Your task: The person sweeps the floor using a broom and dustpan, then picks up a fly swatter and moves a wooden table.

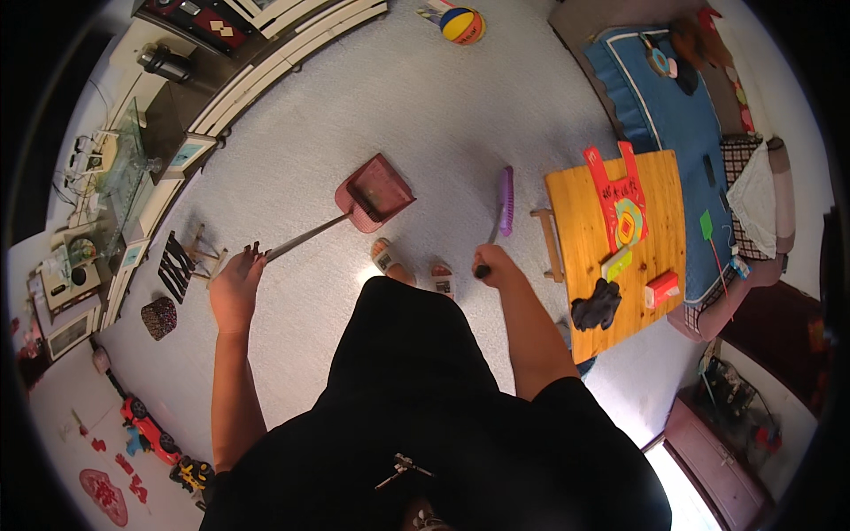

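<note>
My left hand (235,288) is closed round the upper end of the long grey handle of a dustpan (390,181). The dustpan's dull red pan lies out ahead of my feet, its wide mouth turned to the far right; a dark patch shows inside it. In my right hand (501,268) is the dark-ended handle of a broom, fingers wrapped round it. The purple broom head (506,200) is out ahead of that hand, apart from the dustpan and left of the wooden table. Whether its bristles touch the floor is hard to tell.
A wooden table (567,212) at right bears a red plastic bag (620,199), a black bundle (598,306) and a red packet (661,288). Behind it stands a blue-covered sofa (633,93). A ball (462,26) lies far ahead. Left are cabinets, a small stool (204,252) and toy vehicles (150,429).
</note>
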Demonstrator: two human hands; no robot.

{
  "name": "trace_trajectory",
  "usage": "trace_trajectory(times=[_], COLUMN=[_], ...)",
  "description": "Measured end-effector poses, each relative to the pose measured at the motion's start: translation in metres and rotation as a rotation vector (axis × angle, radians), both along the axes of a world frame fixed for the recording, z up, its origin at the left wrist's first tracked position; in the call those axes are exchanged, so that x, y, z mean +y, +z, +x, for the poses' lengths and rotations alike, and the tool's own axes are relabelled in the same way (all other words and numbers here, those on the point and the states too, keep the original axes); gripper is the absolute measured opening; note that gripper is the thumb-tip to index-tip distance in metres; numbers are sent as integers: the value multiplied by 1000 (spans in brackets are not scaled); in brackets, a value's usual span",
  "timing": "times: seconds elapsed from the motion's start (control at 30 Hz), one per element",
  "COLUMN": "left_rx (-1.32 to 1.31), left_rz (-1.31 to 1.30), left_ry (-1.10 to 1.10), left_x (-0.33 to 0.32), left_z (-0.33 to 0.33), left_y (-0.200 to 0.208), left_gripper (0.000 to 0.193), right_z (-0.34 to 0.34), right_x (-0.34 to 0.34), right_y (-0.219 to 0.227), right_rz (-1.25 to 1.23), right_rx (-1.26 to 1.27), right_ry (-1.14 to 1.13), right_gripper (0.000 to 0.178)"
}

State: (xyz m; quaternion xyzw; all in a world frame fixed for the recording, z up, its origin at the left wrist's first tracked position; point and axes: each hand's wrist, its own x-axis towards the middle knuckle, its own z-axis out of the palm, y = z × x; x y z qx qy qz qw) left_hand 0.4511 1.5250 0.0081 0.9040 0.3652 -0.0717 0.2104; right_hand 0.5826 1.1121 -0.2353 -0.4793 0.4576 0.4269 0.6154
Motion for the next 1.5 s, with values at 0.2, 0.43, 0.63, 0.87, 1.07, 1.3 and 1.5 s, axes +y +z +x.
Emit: trace_trajectory(times=[0.2, 0.43, 0.63, 0.87, 1.07, 1.3, 1.5], left_rx=[-5, -27, 20, 195, 259, 384, 417], left_rz=[-6, 55, -106, -220, -265, -70, -76], left_ry=[-8, -99, -80, -82, 132, 65, 160], left_x=[57, 94, 108, 131, 152, 146, 132], left_z=[28, 64, 103, 148, 146, 167, 162], left_y=[-24, -38, -37, -42, -48, -46, -39], left_gripper=[32, 31, 29, 29, 31, 29, 32], right_z=[-19, 19, 60, 224, 389, 397, 270], right_x=[122, 102, 61, -22, -135, -134, -8], right_y=[13, 60, 67, -2, -70, -142, -53], right_rz=[91, 105, -130, -354, -333, -247, -242], right_rx=[-158, -56, -279, -388, -409, -455, 50], right_ry=[561, 211, 167, -51, -49, 842, 944], right_gripper=[17, 19, 12, 16, 14, 16, 28])
